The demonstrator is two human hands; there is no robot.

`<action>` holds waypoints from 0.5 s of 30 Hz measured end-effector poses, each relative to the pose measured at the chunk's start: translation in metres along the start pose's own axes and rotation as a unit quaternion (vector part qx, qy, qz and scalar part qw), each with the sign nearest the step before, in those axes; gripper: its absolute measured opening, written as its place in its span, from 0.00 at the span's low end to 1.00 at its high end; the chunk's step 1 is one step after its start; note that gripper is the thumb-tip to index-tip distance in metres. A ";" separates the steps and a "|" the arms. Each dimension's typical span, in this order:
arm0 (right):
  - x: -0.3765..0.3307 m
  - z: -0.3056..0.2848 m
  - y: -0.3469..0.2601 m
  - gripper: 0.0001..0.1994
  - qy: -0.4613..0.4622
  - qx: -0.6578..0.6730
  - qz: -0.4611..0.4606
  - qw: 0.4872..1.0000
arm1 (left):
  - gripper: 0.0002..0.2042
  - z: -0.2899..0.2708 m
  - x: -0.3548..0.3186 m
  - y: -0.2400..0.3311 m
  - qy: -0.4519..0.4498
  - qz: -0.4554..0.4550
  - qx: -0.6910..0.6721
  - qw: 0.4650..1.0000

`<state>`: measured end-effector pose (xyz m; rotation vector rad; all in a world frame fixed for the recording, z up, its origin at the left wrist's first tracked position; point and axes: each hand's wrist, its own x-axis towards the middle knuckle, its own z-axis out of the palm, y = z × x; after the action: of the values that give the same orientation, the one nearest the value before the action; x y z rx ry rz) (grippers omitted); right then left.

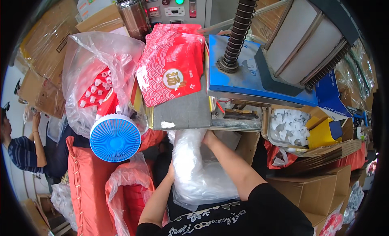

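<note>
A large crumpled clear plastic bag (202,175) lies bunched over my lap, below the front edge of the workbench. My left hand (172,171) holds its left side, with the fingers mostly hidden behind the plastic. At the bag's upper right, my right hand (208,138) grips the plastic close to the bench edge, its fingertips tucked out of sight. Just beyond the bag, red printed pouches (172,65) lie stacked on a grey pad (182,110). What the bag contains, if anything, I cannot make out.
Left are a blue fan (115,142), a clear bag of red spouted pouches (97,90) and red sacks (87,183). Right stand a blue press machine (239,78), a tray of white pieces (287,126) and cardboard boxes (312,187). A person (24,142) sits far left.
</note>
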<state>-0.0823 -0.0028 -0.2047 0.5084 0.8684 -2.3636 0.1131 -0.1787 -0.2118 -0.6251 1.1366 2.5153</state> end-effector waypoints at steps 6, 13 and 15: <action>-0.046 -0.025 -0.021 0.26 0.219 -0.416 0.083 0.879 | 0.26 -0.023 -0.015 -0.006 0.036 -0.005 -0.003 0.999; -0.074 -0.184 0.025 0.28 -0.194 -0.849 0.140 0.471 | 0.25 -0.036 0.017 -0.015 -0.004 0.033 0.056 0.998; -0.091 -0.146 0.022 0.27 -0.270 -0.859 0.173 0.399 | 0.26 -0.045 0.023 -0.019 -0.052 0.082 0.059 0.994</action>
<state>0.0238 0.1163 -0.2722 -0.8380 1.8684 -0.1834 0.1139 -0.1990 -0.2617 -0.3788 1.3356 2.5573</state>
